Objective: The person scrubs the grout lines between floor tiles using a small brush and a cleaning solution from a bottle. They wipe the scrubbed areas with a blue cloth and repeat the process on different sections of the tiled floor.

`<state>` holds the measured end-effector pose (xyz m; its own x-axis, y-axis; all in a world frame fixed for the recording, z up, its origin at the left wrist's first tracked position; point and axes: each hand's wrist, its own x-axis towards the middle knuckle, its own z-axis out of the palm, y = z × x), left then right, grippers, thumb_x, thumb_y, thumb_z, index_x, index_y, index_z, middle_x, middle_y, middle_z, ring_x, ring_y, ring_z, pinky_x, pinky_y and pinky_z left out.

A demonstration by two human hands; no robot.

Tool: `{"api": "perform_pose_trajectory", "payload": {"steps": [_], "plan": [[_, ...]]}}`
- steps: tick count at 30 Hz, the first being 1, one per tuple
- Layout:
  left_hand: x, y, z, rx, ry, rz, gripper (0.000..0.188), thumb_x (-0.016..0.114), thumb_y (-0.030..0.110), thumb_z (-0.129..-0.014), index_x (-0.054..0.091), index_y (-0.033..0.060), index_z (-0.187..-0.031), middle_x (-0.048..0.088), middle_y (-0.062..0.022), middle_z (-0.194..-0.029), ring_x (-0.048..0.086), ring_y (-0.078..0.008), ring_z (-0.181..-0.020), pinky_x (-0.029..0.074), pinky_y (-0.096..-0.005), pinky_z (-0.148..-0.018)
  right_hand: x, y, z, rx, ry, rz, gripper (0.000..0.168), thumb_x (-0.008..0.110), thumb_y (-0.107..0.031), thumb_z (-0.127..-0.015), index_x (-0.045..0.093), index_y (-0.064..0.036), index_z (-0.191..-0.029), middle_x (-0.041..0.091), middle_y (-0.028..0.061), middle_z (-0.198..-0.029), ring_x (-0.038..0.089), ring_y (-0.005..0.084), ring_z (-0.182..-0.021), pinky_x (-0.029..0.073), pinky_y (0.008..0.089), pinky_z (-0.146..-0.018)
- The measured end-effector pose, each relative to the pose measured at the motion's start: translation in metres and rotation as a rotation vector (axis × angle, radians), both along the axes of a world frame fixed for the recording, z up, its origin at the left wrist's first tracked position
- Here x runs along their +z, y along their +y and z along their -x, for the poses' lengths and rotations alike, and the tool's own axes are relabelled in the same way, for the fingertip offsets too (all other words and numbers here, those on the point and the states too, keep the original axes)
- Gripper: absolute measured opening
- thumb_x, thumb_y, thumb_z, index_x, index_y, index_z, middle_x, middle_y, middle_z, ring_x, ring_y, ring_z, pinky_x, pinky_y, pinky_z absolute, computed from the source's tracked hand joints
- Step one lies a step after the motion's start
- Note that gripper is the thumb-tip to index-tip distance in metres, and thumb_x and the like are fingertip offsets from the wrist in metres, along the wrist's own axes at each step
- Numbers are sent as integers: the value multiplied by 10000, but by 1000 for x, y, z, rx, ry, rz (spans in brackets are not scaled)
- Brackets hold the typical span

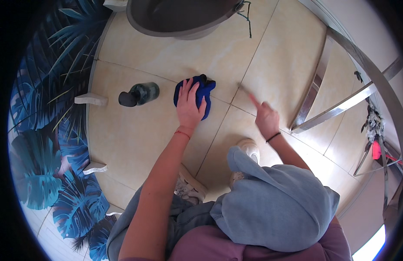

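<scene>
My left hand (189, 109) holds a bunched blue cloth (198, 85) down against the tiled floor, its fingers spread over the top. A small black part shows at the cloth's upper edge. To the right, my right hand (267, 118) is closed around a slim tool (252, 98) with a reddish handle. Its darker end reaches up and left over a grout line (236, 93); blur hides what kind of tool it is. Left of the cloth, a dark green bottle (148, 92) with a black cap lies on the floor or stands there; I cannot tell which.
A grey-brown tub (178, 34) stands ahead. On the right is a metal frame (335, 107) with slanted bars, near a mop-like bundle (373, 122). A leaf-patterned panel (71, 140) with pale feet (90, 99) runs along the left. My shoes (190, 186) are below my hands.
</scene>
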<state>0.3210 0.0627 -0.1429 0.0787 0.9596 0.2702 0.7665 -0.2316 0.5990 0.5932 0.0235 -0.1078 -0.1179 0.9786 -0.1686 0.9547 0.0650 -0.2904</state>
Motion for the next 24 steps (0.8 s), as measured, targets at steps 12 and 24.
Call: {"api": "perform_pose_trajectory", "payload": {"steps": [12, 24], "plan": [[-1, -4, 0, -5, -1, -18, 470, 644, 149, -832, 538, 51, -1279, 528, -186, -1370, 475, -414, -1286, 374, -489, -1085, -4, 10, 4, -70, -24, -5, 717, 529, 13, -807, 445, -302, -1446, 552, 122, -783, 605, 330, -595, 515, 445, -534], [-1, -3, 2, -14, 12, 0, 509, 657, 168, -814, 520, 51, -1290, 489, -189, -1404, 443, -407, -1317, 361, -511, -1095, 87, 69, 24, -173, 602, -159, 480, 545, -12, -901, 594, -214, -1334, 646, 138, -738, 586, 269, -568, 484, 368, -557]]}}
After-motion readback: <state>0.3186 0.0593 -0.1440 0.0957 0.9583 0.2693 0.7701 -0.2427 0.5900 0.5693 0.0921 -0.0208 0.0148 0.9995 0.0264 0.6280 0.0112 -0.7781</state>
